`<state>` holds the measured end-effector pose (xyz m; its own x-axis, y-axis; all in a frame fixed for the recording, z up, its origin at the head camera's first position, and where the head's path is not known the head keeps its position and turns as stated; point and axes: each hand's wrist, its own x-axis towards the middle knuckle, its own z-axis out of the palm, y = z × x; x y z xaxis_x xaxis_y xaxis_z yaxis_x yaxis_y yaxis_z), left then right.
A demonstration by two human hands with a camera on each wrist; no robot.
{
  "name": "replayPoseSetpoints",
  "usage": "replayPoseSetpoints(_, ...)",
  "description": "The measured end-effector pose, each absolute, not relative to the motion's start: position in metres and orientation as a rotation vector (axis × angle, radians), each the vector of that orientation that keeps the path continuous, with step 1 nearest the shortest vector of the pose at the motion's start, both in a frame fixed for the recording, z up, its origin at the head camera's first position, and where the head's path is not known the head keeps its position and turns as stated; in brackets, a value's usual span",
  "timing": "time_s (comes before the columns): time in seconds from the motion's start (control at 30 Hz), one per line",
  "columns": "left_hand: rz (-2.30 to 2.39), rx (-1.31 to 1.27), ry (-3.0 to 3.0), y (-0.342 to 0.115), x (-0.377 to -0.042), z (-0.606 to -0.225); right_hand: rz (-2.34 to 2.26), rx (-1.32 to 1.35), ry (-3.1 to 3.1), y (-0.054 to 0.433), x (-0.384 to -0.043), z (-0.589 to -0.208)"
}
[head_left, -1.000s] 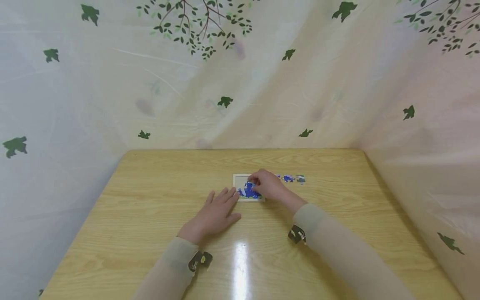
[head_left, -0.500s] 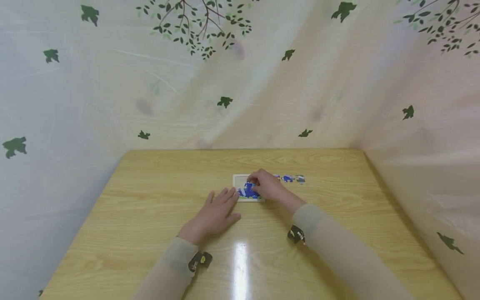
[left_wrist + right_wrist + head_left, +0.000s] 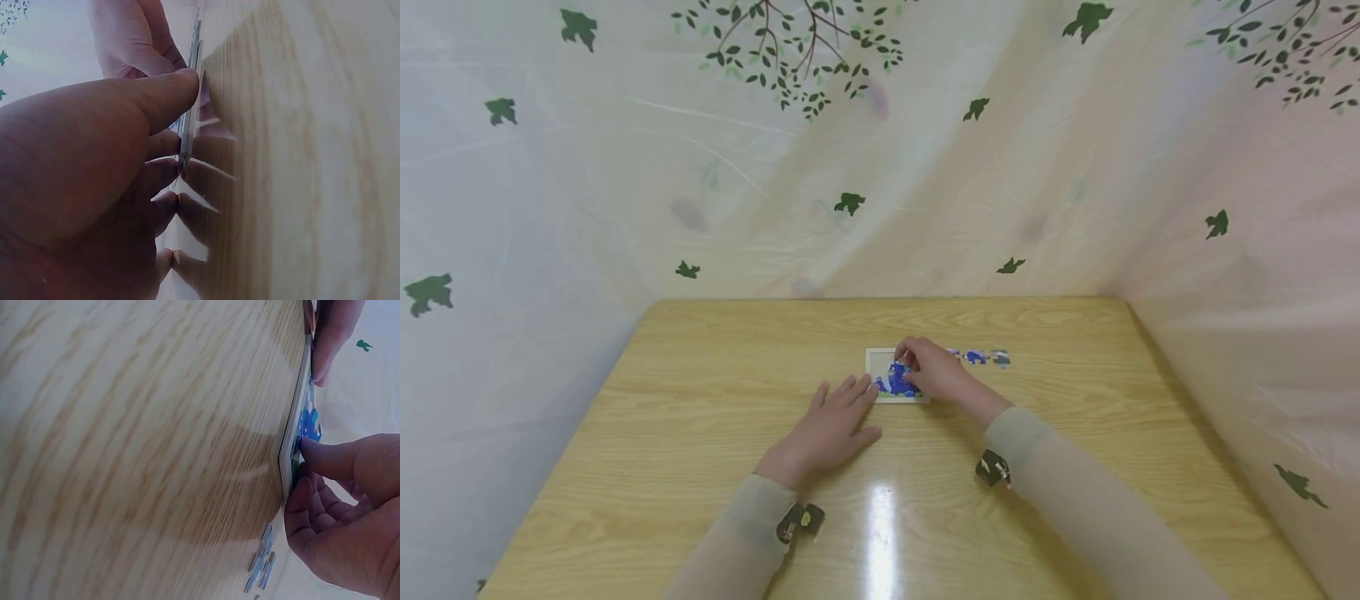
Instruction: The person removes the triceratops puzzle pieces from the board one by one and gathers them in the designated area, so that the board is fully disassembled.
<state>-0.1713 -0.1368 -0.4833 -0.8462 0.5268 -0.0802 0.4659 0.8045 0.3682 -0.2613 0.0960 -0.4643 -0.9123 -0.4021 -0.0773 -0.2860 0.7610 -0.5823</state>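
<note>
A small jigsaw puzzle in a pale frame [image 3: 902, 401] lies near the middle of the table, with blue pieces in its lower part and grey backing showing above. My left hand [image 3: 827, 429] is spread flat, its fingertips resting at the frame's left edge. Over the frame's right side, my right hand [image 3: 938, 373] has its fingers curled. In the right wrist view, the thumb and fingers of the right hand [image 3: 350, 506] pinch a blue puzzle piece [image 3: 310, 427] that stands tilted up from the board. The right hand covers the frame's upper right part.
Several loose puzzle pieces [image 3: 976, 357] lie in a row right of the frame. The wooden table [image 3: 700, 367] meets a pale leaf-patterned curtain [image 3: 760, 217] at its back edge. Both sleeves carry a small dark wrist camera [image 3: 992, 468].
The right hand's fingers have shifted very slightly upward over the blue piece. My left hand, the frame and the loose pieces stay where they were.
</note>
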Motion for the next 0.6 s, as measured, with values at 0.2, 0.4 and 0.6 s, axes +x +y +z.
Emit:
replayPoseSetpoints(0.2, 0.497, 0.775, 2.811, -0.1368, -0.1716, -0.4842, -0.891, -0.561, 2.744, 0.0978, -0.2618, -0.4654)
replayPoseSetpoints(0.4, 0.507, 0.778, 2.809, -0.1372, -0.1715, -0.4843, -0.976, -0.534, 2.711, 0.0993, -0.2590, -0.4635)
replayPoseSetpoints(0.6, 0.506, 0.776, 2.807, -0.1372, -0.1716, -0.4839, -1.026, -0.480, 2.743, 0.0991, -0.2581, -0.4674)
